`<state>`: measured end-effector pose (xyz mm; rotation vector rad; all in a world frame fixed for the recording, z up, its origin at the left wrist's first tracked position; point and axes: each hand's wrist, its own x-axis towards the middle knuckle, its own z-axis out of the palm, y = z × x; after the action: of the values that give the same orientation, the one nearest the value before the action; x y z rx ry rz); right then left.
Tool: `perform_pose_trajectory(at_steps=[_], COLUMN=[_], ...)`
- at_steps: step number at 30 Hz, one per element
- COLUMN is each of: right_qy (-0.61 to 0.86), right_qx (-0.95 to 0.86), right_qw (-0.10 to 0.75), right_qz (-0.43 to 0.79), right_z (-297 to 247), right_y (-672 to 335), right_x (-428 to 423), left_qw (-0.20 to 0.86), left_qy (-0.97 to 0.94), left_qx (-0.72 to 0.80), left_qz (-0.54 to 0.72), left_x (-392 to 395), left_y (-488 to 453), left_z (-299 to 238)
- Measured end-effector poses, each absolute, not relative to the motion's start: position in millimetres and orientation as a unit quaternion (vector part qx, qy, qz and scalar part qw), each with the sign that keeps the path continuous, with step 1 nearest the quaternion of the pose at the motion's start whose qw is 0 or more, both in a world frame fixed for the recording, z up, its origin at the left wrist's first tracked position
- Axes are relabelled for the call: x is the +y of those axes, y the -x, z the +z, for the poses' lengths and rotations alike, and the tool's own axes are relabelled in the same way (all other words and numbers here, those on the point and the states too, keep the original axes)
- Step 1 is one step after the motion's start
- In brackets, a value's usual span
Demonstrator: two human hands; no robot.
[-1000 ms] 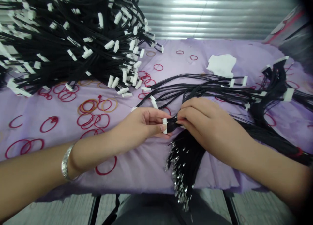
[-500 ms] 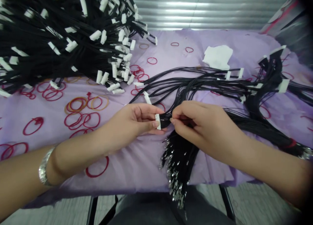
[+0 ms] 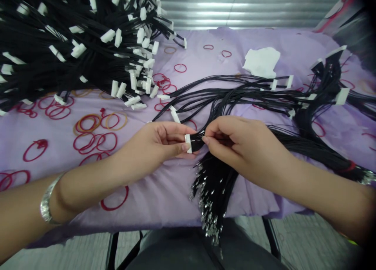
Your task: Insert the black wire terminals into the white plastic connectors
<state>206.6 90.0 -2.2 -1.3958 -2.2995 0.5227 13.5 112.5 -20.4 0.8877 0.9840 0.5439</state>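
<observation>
My left hand [image 3: 158,142] pinches a small white connector [image 3: 188,143] between thumb and fingers. My right hand [image 3: 235,144] is closed on thin black wires [image 3: 197,141] right at the connector's back. Both hands meet over the middle of a purple cloth [image 3: 164,191]. Just below them a bundle of black wires with bare metal terminals [image 3: 210,207] hangs over the table's front edge. More black wires [image 3: 235,95] with white connectors fan out behind my right hand.
A big heap of finished black harnesses with white connectors [image 3: 73,46] fills the back left. Red and yellow rubber bands [image 3: 96,131] lie scattered on the cloth. A white paper scrap [image 3: 261,61] lies at the back, another wire bunch [image 3: 329,89] at the right.
The view has shifted a little, so everything sits slightly higher and leftward. Both hands keep the same grip on connector and wires; my right fingers have worked slightly at the connector.
</observation>
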Motion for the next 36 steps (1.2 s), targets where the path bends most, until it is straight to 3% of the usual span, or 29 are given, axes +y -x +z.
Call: perform_pose_trajectory(at_steps=[13,19,27,31,36], right_qy=[0.493,0.403,0.298,0.329,0.365], right_qx=[-0.839,-0.891,-0.945,-0.923,-0.875], right_qw=[0.183,0.195,0.057,0.084,0.177], right_qz=[0.137,0.069,0.120,0.180,0.263], right_z=[-11.0,6.2,3.3,4.6,6.5], right_y=[-198.1,-216.1,-226.3,-224.3,-225.5], right_x=[91.2,95.8,98.2,97.9,99.9], left_qw=[0.753,0.738,0.751,0.749,0.741], left_qy=[-0.406,-0.425,-0.376,-0.385,-0.405], left_qx=[0.435,0.422,0.419,0.422,0.420], left_qz=[0.281,0.311,0.346,0.337,0.332], left_x=[109.7,111.3,111.4,112.3,112.1], left_y=[-20.2,-17.9,-16.6,-16.0,-16.3], left_z=[-21.7,-23.7,-22.0,-22.2,-21.7])
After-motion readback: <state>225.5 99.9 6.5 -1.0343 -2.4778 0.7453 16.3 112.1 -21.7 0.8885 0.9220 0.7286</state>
